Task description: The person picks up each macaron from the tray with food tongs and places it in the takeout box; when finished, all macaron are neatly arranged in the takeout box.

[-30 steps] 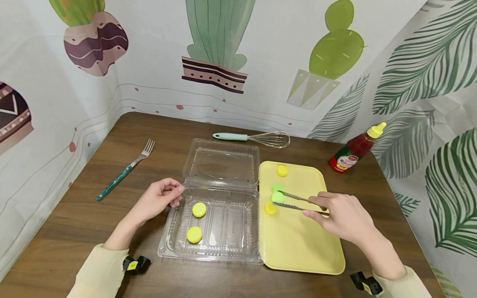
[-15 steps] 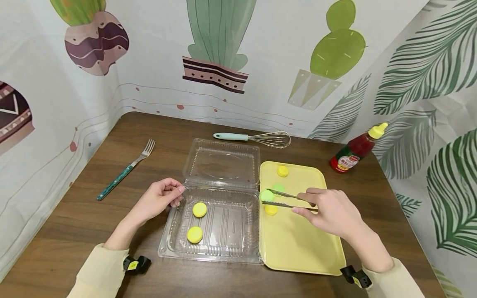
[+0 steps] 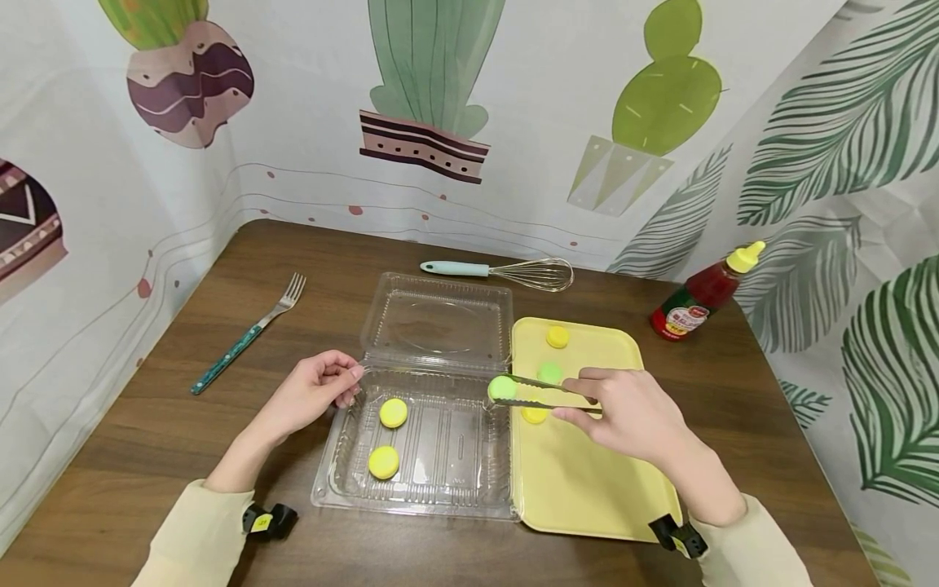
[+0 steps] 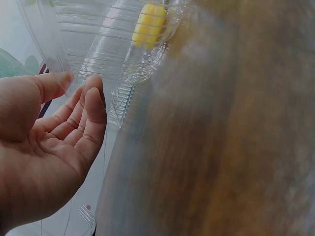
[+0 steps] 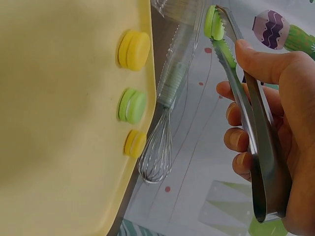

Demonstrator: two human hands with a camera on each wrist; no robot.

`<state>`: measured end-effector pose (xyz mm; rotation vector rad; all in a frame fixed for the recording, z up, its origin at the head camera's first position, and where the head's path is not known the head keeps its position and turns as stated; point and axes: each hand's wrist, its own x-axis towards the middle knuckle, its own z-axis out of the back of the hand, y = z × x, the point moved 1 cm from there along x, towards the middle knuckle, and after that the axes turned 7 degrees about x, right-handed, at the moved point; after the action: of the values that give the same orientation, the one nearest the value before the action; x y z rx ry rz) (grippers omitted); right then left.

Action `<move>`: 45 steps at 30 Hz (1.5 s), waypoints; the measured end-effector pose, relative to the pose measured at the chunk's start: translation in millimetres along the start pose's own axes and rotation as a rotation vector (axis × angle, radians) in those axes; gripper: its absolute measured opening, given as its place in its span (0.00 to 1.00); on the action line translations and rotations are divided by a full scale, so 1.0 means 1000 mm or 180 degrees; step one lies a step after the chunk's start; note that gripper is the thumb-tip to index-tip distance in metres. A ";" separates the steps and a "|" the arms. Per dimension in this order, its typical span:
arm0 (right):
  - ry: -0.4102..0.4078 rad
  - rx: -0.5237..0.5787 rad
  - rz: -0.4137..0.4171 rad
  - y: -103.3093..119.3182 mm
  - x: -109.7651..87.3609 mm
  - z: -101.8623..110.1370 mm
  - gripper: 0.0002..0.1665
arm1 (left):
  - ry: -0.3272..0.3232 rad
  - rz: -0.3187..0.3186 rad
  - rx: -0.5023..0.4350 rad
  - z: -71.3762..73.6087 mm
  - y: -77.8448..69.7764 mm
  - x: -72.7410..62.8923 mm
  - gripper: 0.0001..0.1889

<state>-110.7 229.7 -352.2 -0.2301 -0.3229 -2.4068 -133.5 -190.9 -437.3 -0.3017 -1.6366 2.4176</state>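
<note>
Green macaron (image 3: pixel 502 387) in tongs (image 5: pixel 268 177) over the right edge of the clear container (image 3: pixel 440 481).
The right hand (image 3: pixel 631 412) has its grip clamped on the tongs; the left hand (image 3: pixel 315 391) has its grip pinching the container's rim. Two yellow macarons (image 3: pixel 393 412) lie inside; the yellow tray (image 3: pixel 587 489) bears another green macaron (image 3: pixel 549 372).

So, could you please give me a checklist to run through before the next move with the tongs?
1. Held green macaron between the tips of the tongs: ok.
2. Right hand gripping the tongs: ok.
3. Left hand holding the edge of the clear container: ok.
4. Lid folded back: ok.
5. Rear yellow macaron and front yellow macaron toward the container's left side: ok.
6. Held macaron's height above the container's right rim: cannot tell.
</note>
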 end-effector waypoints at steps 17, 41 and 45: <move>0.0076 0.0078 0.0148 0.011 0.013 -0.016 0.17 | 0.0006 -0.0024 -0.0002 0.000 0.001 0.001 0.11; 0.0396 0.0174 0.0257 0.030 0.036 -0.034 0.19 | 0.0006 -0.0010 0.0004 0.000 0.001 0.000 0.11; 0.0426 0.0175 0.0260 0.033 0.040 -0.036 0.20 | 0.0005 -0.0009 0.0007 0.000 0.001 0.000 0.11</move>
<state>-121.4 170.0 -371.4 -0.0560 -0.3117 -2.3160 -134.0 -191.4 -438.3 -0.3007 -1.6323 2.4163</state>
